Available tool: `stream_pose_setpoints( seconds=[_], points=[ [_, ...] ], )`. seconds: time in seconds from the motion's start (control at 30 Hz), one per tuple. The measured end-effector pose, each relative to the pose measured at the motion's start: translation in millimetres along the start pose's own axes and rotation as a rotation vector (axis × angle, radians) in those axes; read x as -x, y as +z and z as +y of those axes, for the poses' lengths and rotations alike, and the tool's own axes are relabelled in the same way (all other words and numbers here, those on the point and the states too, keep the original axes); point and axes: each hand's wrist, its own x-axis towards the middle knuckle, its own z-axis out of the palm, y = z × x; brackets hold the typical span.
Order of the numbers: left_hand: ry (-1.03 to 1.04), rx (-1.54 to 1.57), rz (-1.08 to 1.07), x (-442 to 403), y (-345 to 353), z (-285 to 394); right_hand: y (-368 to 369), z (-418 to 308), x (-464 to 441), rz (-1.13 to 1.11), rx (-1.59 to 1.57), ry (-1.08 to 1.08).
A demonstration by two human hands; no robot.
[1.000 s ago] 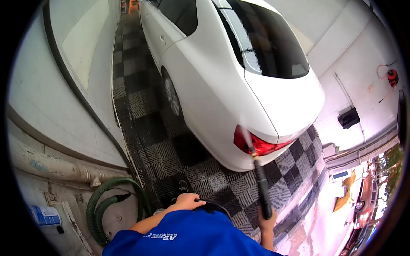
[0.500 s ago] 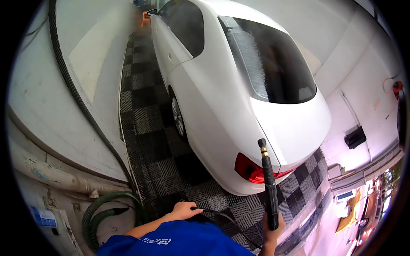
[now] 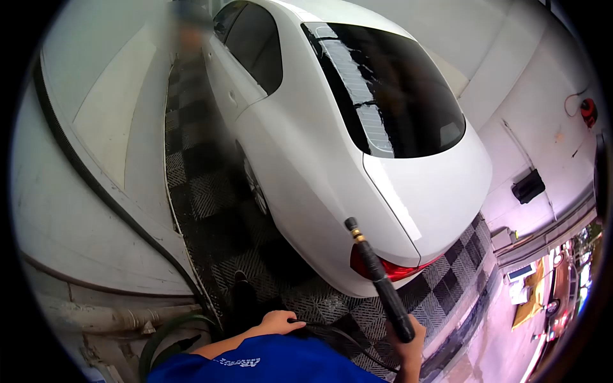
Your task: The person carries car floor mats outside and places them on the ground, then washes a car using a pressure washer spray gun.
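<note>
My right hand is closed around the rear of a black pressure washer gun, whose brass-collared nozzle points up and forward at the rear left side of a white car. At my waist, my left hand is shut on a thin black hose that runs across to below my right hand. The car's red tail light lies partly behind the gun. Water streaks show on the dark rear window.
Black and grey floor tiles run between the car and the left wall. A thick ribbed hose hangs along that wall, with a green hose at lower left. A black box is on the right wall.
The gun has tilted left, its nozzle now further left along the car. My view has shifted slightly, and a dark shoe shows on the floor. Mist hangs by the car's left side.
</note>
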Motion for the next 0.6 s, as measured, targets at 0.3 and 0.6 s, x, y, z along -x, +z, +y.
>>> stream_pose_setpoints(
  seconds=[0.3, 0.6],
  points=[
    [0.129, 0.013, -0.154, -36.6, -105.7, -20.8, 0.6, -90.4, -53.1, 0.439, -0.058, -0.005],
    [0.319, 0.344, -0.101, -22.3, -270.3, -62.2, -30.2, -292.8, -226.6, 0.429, -0.125, 0.073]
  ],
)
